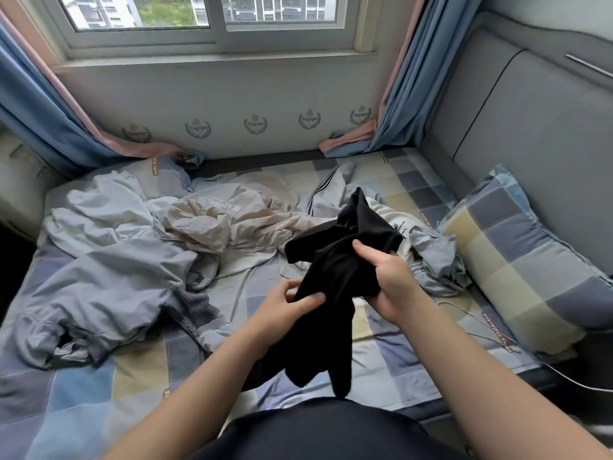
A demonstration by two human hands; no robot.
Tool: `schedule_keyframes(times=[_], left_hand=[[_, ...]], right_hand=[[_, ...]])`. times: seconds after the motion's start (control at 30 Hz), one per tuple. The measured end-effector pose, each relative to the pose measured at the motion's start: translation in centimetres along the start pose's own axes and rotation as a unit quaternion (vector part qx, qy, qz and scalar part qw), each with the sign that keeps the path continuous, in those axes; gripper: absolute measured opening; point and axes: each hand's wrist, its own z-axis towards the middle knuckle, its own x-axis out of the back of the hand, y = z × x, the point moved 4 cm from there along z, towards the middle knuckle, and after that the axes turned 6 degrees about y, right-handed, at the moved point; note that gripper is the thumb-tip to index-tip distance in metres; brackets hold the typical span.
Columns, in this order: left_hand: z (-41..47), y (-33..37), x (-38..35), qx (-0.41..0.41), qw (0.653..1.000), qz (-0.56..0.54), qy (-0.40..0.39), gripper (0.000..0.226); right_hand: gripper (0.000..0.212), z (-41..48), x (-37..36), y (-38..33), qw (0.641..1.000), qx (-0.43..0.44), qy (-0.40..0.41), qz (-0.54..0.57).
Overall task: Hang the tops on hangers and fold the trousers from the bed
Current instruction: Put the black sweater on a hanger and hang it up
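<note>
A black garment [331, 277], perhaps trousers, hung bunched above the checked bed [139, 370], while a grey-blue jacket [109, 270] and a beige top [225, 220] lay crumpled on it.

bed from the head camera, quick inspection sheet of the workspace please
surface: bed, checked sheet, rumpled.
job's things: black garment held above the bed; grey-blue jacket, beige garment and white striped garment lie crumpled; no hangers seen.
clutter: checked pillow at the right edge.
grippers: left hand and right hand both grip the black garment.
cables: thin cord on the sheet beside the pillow.
surroundings: window, blue curtains, padded headboard.
</note>
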Motion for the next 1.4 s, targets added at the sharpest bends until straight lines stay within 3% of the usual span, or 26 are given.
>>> schedule_keyframes(times=[0.17, 0.27, 0.4, 0.47, 0.53, 0.6, 0.67, 0.73, 0.83, 0.93, 1.0, 1.07, 1.17, 1.3, 1.4], left_hand=[[-0.2, 1.1, -0.6, -0.061, 0.997, -0.044, -0.008, 0.005], [0.0, 2.3, -0.3, -0.115, 0.991, -0.008, 0.074, 0.018], [0.2, 3.8, 0.8, -0.21, 0.961, 0.083, 0.16, 0.017], [0.1, 4.5, 1.1, -0.255, 0.936, 0.143, 0.195, 0.025], [-0.2, 5.2, 1.0, -0.276, 0.928, 0.176, 0.18, 0.035], [-0.7, 5.4, 0.9, -0.29, 0.924, 0.2, 0.146, 0.046], [-1.3, 5.8, 1.1, -0.318, 0.912, 0.227, 0.123, 0.051], [-1.9, 6.6, 1.3, -0.367, 0.891, 0.251, 0.094, 0.046], [-2.7, 7.9, 1.5, -0.406, 0.864, 0.289, 0.069, 0.033], [-3.2, 8.6, 2.0, -0.403, 0.856, 0.315, 0.071, 0.027], [-3.3, 8.6, 2.8, -0.382, 0.859, 0.33, 0.081, 0.025], [-2.8, 8.2, 4.1, -0.335, 0.867, 0.353, 0.103, 0.022], [-1.8, 7.0, 6.4, -0.246, 0.887, 0.38, 0.096, 0.025], [-1.3, 5.1, 6.5, -0.177, 0.913, 0.367, -0.025, 0.036], [-1.5, 3.8, 5.3, -0.163, 0.933, 0.303, -0.102, 0.033]], right_hand=[[0.041, -0.4, 1.8, -0.1, 0.998, -0.05, -0.011, 0.026], [0.04, -0.5, 4.0, 0.4, 0.998, -0.051, 0.021, 0.024], [0.033, -0.1, 7.6, 3.9, 0.992, -0.076, 0.098, -0.016], [0.028, -0.5, 9.0, 6.6, 0.98, -0.154, 0.094, -0.087], [0.026, -0.9, 10.4, 8.5, 0.949, -0.199, 0.09, -0.229], [0.017, -0.6, 11.0, 8.5, 0.923, -0.142, 0.098, -0.343], [0.034, -0.2, 10.0, 6.5, 0.931, -0.006, 0.095, -0.351], [0.06, -0.6, 7.5, 4.0, 0.928, 0.129, 0.018, -0.349], [0.074, -0.7, 3.2, 2.1, 0.877, 0.205, -0.133, -0.414], [0.048, 0.3, 0.4, 2.4, 0.811, 0.198, -0.212, -0.507], [0.02, 1.2, -0.5, 2.7, 0.783, 0.219, -0.2, -0.547], [0.009, 1.5, -0.5, 2.2, 0.795, 0.234, -0.151, -0.539], [0.043, 1.3, -0.1, 1.2, 0.823, 0.268, -0.104, -0.49], [0.046, -0.7, -0.5, 0.8, 0.869, 0.277, -0.081, -0.402], [0.046, -2.8, -1.2, 0.6, 0.873, 0.294, -0.043, -0.387]])
